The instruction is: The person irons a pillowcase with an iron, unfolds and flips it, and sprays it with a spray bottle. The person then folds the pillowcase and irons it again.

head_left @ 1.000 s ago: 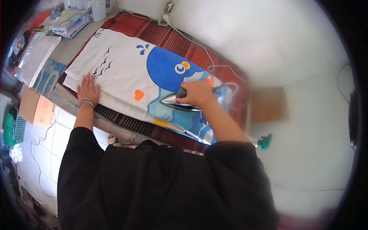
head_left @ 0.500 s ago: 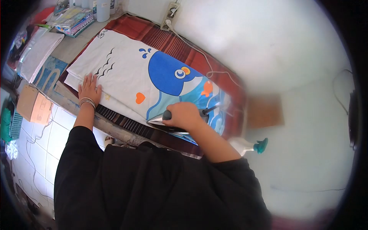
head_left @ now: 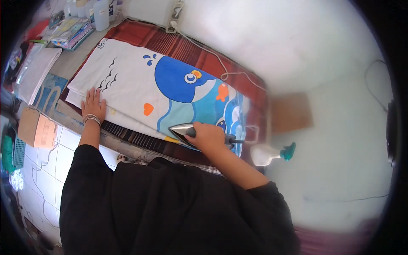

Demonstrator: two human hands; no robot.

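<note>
A folded white cloth [head_left: 131, 89] printed with a blue whale, an orange heart and blue waves lies on a dark red striped cover [head_left: 140, 34]. My left hand [head_left: 94, 104], with bracelets at the wrist, rests flat with fingers spread on the near left edge of the cloth. In my right hand [head_left: 209, 138] is the handle of a clothes iron [head_left: 182, 128]. Its pointed tip faces left, over the wave print near the cloth's front edge. Part of the iron is hidden behind my hand and forearm.
A white spray bottle with a green head [head_left: 272, 154] stands at the right. A cord [head_left: 204, 46] runs from a wall socket [head_left: 174, 17] along the back. Bottles [head_left: 101, 15] and packed cloths [head_left: 72, 32] sit at back left; a cardboard box [head_left: 36, 127] is lower left.
The iron in my right hand has shifted right and turned slightly, its tip now farther from the cloth's front edge. The whole view has shifted a little. My left hand stays on the cloth.
</note>
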